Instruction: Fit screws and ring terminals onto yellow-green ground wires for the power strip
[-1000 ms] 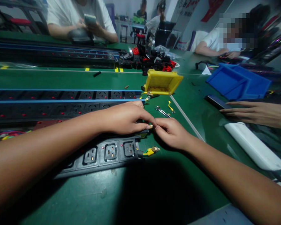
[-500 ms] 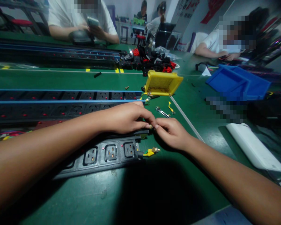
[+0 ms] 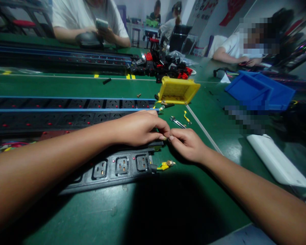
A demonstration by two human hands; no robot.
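My left hand (image 3: pixel 142 127) reaches across the power strips with its thumb and fingers pinched on a small brass-coloured piece (image 3: pixel 164 138), most of it hidden. Right against it, the thumb and fingers of my right hand (image 3: pixel 187 144) are pressed together, and what is between them is hidden. Just below lies a black power strip (image 3: pixel 122 165) with a row of sockets. From its end sticks out a yellow-green wire (image 3: pixel 164 166) with a brass bolt (image 3: pixel 170 163). Beyond my right hand lies a small wrench (image 3: pixel 177 121).
A yellow bin (image 3: pixel 178 91) stands tipped on the green table, with a short yellow wire (image 3: pixel 187 117) near it. Blue-edged power strips (image 3: pixel 91 103) lie beyond my left arm. Blue bins (image 3: pixel 260 90) and a white case (image 3: pixel 276 160) are at right. People sit across the table.
Both hands stay at the same place, fingertips together, with only a slight shift of the fingers. The whole view has moved very little.
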